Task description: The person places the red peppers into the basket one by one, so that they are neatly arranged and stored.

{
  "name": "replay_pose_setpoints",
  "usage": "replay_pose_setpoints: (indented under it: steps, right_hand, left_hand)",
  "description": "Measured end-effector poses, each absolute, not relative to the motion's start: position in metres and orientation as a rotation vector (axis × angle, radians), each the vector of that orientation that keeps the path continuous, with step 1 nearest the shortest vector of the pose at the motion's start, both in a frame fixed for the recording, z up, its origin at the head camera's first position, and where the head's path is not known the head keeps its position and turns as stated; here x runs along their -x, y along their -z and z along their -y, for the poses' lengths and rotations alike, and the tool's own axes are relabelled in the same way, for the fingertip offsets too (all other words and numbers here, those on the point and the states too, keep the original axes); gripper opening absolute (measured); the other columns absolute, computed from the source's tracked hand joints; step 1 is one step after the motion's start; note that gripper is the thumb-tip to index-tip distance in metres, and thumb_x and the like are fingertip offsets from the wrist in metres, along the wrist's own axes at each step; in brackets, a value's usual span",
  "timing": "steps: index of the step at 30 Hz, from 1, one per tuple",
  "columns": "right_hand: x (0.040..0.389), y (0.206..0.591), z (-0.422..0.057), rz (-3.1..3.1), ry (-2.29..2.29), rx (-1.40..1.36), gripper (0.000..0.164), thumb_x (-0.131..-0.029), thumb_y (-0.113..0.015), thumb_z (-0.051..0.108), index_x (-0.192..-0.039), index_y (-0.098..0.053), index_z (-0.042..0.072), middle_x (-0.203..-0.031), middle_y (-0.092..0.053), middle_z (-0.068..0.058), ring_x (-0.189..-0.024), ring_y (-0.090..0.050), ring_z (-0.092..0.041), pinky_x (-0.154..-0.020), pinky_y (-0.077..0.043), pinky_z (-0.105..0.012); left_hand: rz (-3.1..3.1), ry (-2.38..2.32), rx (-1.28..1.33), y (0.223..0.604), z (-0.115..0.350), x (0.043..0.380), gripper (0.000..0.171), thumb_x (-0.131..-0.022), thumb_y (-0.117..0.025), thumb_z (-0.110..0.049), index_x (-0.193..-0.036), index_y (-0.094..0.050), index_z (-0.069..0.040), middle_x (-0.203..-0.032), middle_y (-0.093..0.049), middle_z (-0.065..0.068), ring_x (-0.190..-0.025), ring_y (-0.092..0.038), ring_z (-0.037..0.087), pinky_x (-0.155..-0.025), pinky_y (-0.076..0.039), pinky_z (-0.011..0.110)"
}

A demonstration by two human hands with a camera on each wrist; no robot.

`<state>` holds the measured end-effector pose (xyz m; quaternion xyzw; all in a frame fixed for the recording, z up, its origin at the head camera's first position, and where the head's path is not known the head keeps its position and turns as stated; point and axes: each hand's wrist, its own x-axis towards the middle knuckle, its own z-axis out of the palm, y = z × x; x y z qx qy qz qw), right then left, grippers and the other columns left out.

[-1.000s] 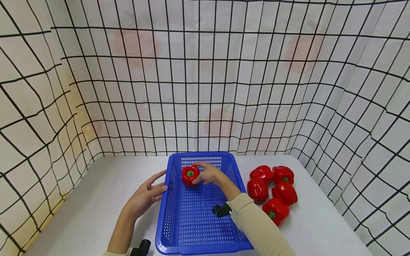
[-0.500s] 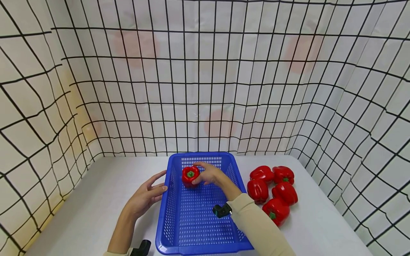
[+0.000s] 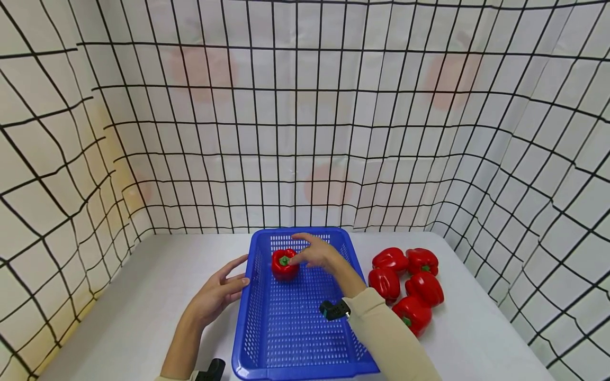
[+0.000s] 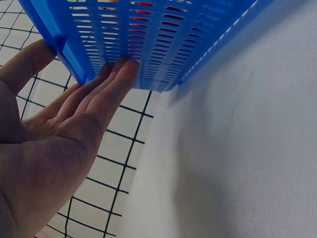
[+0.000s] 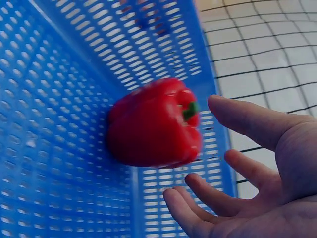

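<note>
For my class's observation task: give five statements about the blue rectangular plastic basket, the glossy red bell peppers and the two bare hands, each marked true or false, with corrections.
1. One glossy red bell pepper is inside the blue rectangular plastic basket. True.
2. That pepper sits upside down. False: its green stem faces up.
3. The bare left hand touches the basket's side. True.
4. The bare right hand grips the pepper. False: it holds nothing.
5. Five more red bell peppers lie on the flat white tabletop. True.

black grid (image 3: 295, 49) | white backdrop (image 3: 286, 106), faded reddish discs (image 3: 319, 193) | white tabletop (image 3: 181, 264)
</note>
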<state>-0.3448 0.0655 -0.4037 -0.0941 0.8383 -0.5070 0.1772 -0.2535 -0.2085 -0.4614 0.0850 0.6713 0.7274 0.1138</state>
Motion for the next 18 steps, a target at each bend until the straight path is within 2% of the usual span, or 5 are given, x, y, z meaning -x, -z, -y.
replay_pose_setpoints:
  steps: [4,7,14,18]
  right_hand:
    - [0.342,0.389,-0.072,-2.389,1.452,0.323,0.076,-0.084,-0.082,0.014,-0.151,-0.047,0.017,-0.136,-0.060,-0.021,-0.118,-0.064,-0.033,-0.103,-0.053,-0.053]
    - [0.338,0.378,-0.080,-2.456,1.402,0.362,0.075,-0.085,-0.082,0.018,-0.152,-0.046,0.018,-0.134,-0.061,-0.023,-0.116,-0.064,-0.033,-0.101,-0.054,-0.054]
    - [0.325,0.360,-0.107,-2.647,1.217,0.373,0.074,-0.086,-0.080,0.037,-0.151,-0.046,0.026,-0.137,-0.062,-0.020,-0.123,-0.062,-0.037,-0.101,-0.052,-0.059]
    - [0.317,0.353,-0.127,-2.694,1.167,0.389,0.075,-0.087,-0.078,0.042,-0.152,-0.044,0.024,-0.139,-0.060,-0.022,-0.125,-0.061,-0.039,-0.100,-0.052,-0.060]
  left_hand:
    - [-1.965,-2.126,-0.240,0.460,0.208,0.253,0.075,-0.098,-0.067,-0.016,-0.161,-0.026,-0.019,-0.152,-0.049,0.025,-0.125,-0.064,0.035,-0.102,-0.054,0.039]
    - [-1.959,-2.137,-0.225,0.460,0.207,0.253,0.076,-0.097,-0.068,-0.016,-0.161,-0.026,-0.020,-0.151,-0.050,0.024,-0.124,-0.065,0.034,-0.102,-0.054,0.039]
    - [-1.990,-2.131,-0.225,0.460,0.207,0.252,0.078,-0.097,-0.068,-0.017,-0.162,-0.024,-0.019,-0.153,-0.048,0.024,-0.125,-0.065,0.035,-0.100,-0.055,0.038]
    - [-1.998,-2.130,-0.214,0.460,0.207,0.251,0.078,-0.097,-0.068,-0.018,-0.162,-0.024,-0.018,-0.153,-0.048,0.023,-0.125,-0.064,0.035,-0.100,-0.055,0.037]
